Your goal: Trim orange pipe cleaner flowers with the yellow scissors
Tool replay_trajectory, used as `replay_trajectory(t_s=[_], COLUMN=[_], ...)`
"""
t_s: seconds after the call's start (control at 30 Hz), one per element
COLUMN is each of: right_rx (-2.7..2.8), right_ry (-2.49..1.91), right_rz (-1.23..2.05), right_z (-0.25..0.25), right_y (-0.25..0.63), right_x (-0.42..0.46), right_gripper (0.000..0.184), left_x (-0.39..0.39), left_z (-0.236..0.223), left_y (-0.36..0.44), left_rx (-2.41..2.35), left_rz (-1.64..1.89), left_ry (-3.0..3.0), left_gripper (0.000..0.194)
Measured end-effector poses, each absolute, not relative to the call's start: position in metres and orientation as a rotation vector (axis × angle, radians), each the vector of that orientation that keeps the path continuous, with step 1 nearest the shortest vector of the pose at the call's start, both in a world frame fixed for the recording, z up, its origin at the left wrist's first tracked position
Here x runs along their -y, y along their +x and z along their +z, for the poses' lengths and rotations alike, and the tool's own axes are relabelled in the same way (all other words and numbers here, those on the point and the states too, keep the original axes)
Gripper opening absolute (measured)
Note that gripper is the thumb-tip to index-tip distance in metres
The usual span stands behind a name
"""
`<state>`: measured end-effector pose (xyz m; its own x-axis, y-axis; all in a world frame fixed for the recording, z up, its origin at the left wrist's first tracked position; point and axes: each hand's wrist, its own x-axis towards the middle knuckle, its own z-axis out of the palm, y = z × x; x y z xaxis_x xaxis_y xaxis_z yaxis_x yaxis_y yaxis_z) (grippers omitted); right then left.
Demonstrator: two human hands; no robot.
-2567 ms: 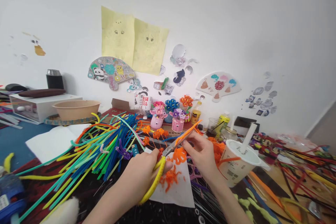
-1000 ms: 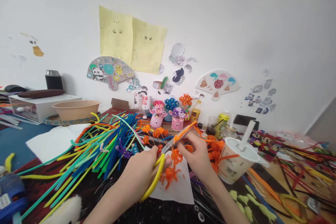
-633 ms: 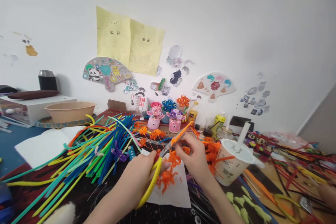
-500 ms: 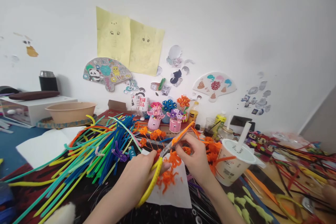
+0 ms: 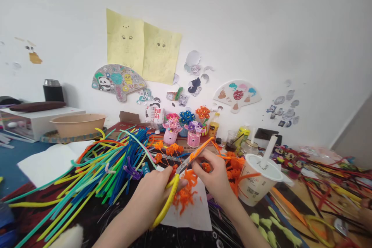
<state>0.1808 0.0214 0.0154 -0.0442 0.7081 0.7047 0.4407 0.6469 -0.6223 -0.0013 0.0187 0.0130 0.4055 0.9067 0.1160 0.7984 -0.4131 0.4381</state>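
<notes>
Yellow-handled scissors (image 5: 168,206) are gripped in my left hand (image 5: 154,190), their blades pointing up and to the right. The blades lie against an orange fuzzy pipe cleaner (image 5: 205,144), pinched by my right hand (image 5: 215,174) between thumb and fingers. I cannot tell whether the blades are fully closed, as my right fingers cover part of them. Under both hands, orange fuzzy clippings (image 5: 186,198) lie on a white sheet of paper (image 5: 196,219). Just beyond the blades stand several small orange pipe-cleaner shapes (image 5: 173,148) on thin stems.
Left of my hands spreads a pile of coloured pipe cleaners (image 5: 116,174). A lidded cup with a straw (image 5: 255,186) stands close to my right forearm. Pink pots with craft flowers (image 5: 193,138) sit at the back. At the right edge another person's hand (image 5: 365,213) partly shows.
My right hand has shifted slightly left with the pipe cleaner. The scissors stay in nearly the same place in my left hand.
</notes>
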Motion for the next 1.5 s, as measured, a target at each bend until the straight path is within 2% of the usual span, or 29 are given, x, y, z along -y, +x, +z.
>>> replay_trajectory(t_s=[0.33, 0.67, 0.83, 1.1, 1.37, 1.5], right_rx=[1.496, 1.518, 1.556, 1.568, 1.558, 1.558], right_ry=[-0.911, -0.929, -0.942, -0.936, -0.919, -0.916], right_rz=[0.468, 0.495, 0.486, 0.491, 0.527, 0.515], right_z=[0.015, 0.018, 0.016, 0.015, 0.015, 0.015], right_y=[0.181, 0.177, 0.177, 0.173, 0.17, 0.168], right_x=[-0.024, -0.019, -0.02, -0.019, -0.019, -0.018], right_gripper=[0.013, 0.015, 0.016, 0.015, 0.016, 0.015], left_x=[-0.014, -0.013, -0.013, -0.015, -0.011, -0.01], left_z=[0.017, 0.018, 0.012, 0.009, 0.009, 0.008], left_y=[-0.002, 0.003, 0.002, 0.008, 0.008, 0.009], left_rx=[-1.47, -1.442, -1.449, -1.536, -1.374, -1.418], left_rz=[0.49, 0.473, 0.535, 0.484, 0.594, 0.598], left_ry=[2.352, 2.261, 2.295, 2.242, 2.165, 2.156], left_gripper=[0.034, 0.039, 0.03, 0.034, 0.036, 0.029])
